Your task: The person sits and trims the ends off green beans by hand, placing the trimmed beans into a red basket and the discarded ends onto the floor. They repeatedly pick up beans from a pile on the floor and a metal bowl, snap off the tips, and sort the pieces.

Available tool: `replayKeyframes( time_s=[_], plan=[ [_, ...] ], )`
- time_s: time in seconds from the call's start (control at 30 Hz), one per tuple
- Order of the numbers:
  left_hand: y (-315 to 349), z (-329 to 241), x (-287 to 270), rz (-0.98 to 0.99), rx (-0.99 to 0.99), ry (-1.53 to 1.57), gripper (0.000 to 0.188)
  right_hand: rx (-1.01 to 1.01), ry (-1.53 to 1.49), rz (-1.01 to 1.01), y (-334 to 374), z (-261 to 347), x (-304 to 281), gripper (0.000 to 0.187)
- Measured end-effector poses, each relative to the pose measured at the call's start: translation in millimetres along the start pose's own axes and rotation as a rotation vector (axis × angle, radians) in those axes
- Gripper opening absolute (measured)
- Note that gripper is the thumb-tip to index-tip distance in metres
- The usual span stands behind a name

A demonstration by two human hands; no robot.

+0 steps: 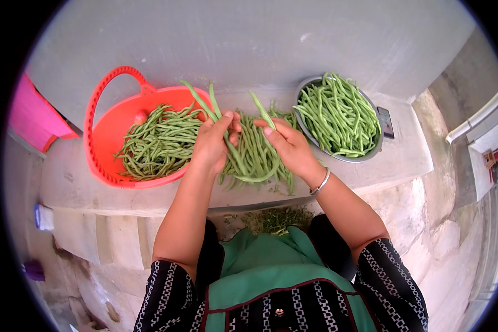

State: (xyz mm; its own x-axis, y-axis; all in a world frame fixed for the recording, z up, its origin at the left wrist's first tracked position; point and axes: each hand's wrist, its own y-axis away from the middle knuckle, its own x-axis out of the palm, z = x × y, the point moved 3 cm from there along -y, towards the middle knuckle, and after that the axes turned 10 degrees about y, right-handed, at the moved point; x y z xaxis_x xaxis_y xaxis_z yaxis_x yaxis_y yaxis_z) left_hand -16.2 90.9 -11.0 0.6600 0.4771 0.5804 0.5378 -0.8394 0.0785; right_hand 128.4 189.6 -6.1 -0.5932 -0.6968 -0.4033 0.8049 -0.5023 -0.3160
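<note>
- Step in hand, as I judge it: working one long green bean [248, 176] end by end. It hangs in a curve between my two hands, above the loose pile of beans [258, 146] at the middle of the ledge [77, 182].
- Left hand [213, 143]: fingers pinched around a few bean ends that stick up past my knuckles toward the back wall [249, 39]. Clenched, not released.
- Right hand [290, 146]: thumb and forefinger nipped on the other bean end, which pokes up above them. A bangle [321, 182] sits on that wrist.
- Red basket [144, 138]: on the left part of the ledge, handle raised toward the back wall, a heap of beans inside. Its near wall lies close to the ledge's front edge.
- Metal bowl [371, 149]: on the right part of the ledge, against the back, heaped with beans. A dark phone [385, 122] lies just beside it, toward the right end.
- Scraps [276, 218]: small green trimmings lie below the front edge, above my green apron [271, 265].
- Next move, by my reckoning: a firm pinch at the tip, then a short carry sideways to one container.
- Room: bare ledge between pile and basket is narrow; toward the bowl there is a little more. The front edge runs just under my wrists, so anything dropped short goes over it.
</note>
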Motion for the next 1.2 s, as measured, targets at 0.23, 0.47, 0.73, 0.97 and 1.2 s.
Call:
replayKeyframes(
  time_s=[0.23, 0.47, 0.73, 0.97, 1.2],
  plan=[
    [-9, 59, 38, -0.032, 0.027, -0.086, 0.020, 0.201, -0.273, 0.015, 22, -49, -24, 0.038],
    [-7, 59, 53, 0.176, -0.065, -0.068, 0.027, 0.300, -0.651, 0.494, 28, -45, -26, 0.040],
    [7, 50, 34, 0.228, 0.098, -0.455, 0.023, -0.268, 0.464, -0.224, 16, -3, -65, 0.019],
    [18, 42, 25, 0.301, 0.047, -0.883, 0.020, -0.533, 0.826, -0.103, 27, 0, -58, 0.016],
    [22, 49, 28, 0.385, -0.073, -0.561, 0.021, -0.124, 0.308, -0.096, 30, -1, -56, 0.009]
  ],
)
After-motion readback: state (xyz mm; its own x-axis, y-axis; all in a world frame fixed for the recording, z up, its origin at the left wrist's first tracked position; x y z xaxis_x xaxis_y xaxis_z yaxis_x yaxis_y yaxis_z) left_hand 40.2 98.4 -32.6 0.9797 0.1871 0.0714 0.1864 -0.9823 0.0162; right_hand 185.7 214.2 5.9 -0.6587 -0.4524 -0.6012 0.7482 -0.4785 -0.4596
